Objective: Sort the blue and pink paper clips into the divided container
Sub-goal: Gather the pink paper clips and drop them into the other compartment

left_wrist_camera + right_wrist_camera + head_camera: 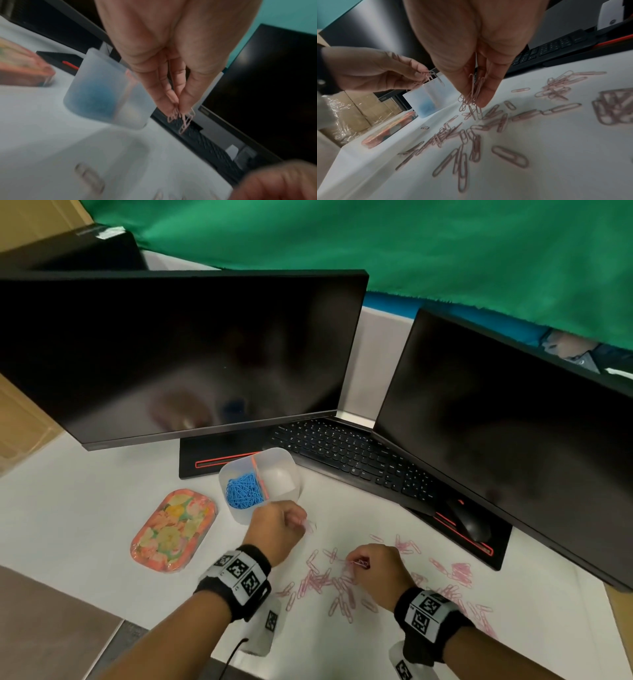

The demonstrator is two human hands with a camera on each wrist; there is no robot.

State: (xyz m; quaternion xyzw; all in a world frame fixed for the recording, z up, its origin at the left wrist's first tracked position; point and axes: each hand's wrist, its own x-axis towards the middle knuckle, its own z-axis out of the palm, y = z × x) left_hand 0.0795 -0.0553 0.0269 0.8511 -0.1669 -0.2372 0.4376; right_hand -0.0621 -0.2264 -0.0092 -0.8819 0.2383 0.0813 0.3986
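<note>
Pink paper clips (337, 583) pinched in left hand (275, 530), right hand (378, 571); no legible writing.

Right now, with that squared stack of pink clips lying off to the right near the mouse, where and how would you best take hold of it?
Probably from above, thumb and fingers pinching the two long sides of the stacked pink clips. They lie flat on the white sheet, aligned in one neat block, so a side squeeze should lift them together. The right hand, already pinching clips, is nearer than the left hand.
</note>
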